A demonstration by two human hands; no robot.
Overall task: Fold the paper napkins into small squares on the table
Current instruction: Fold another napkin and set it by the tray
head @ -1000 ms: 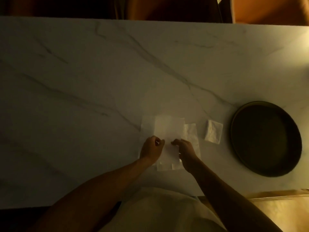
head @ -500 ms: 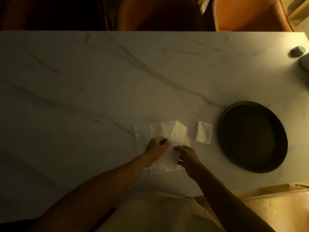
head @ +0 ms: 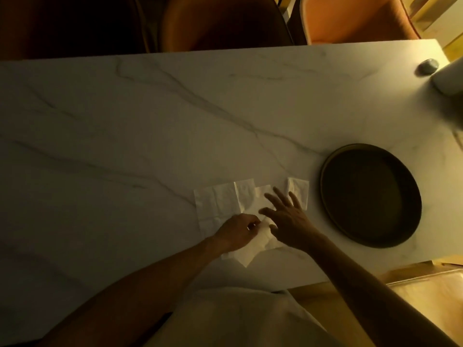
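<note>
Several white paper napkins (head: 220, 204) lie overlapped on the marble table (head: 150, 136) near its front edge. My left hand (head: 238, 230) pinches a partly folded napkin (head: 253, 249) whose lower corner sticks out toward me. My right hand (head: 285, 216) hovers just right of it, fingers spread and flat over the pile, holding nothing. A small folded napkin square (head: 299, 190) lies apart to the right, partly behind my right fingers.
A dark round tray (head: 370, 196) sits to the right of the napkins. A small grey object (head: 253, 66) and a blurred pale object (head: 448, 78) are at the far right corner. Chairs (head: 225, 21) stand behind the far table edge.
My right hand has let go of the napkin and opened, reaching forward over the pile. My left hand keeps its pinch, and the napkin now lies lower and flatter. The view shifted.
</note>
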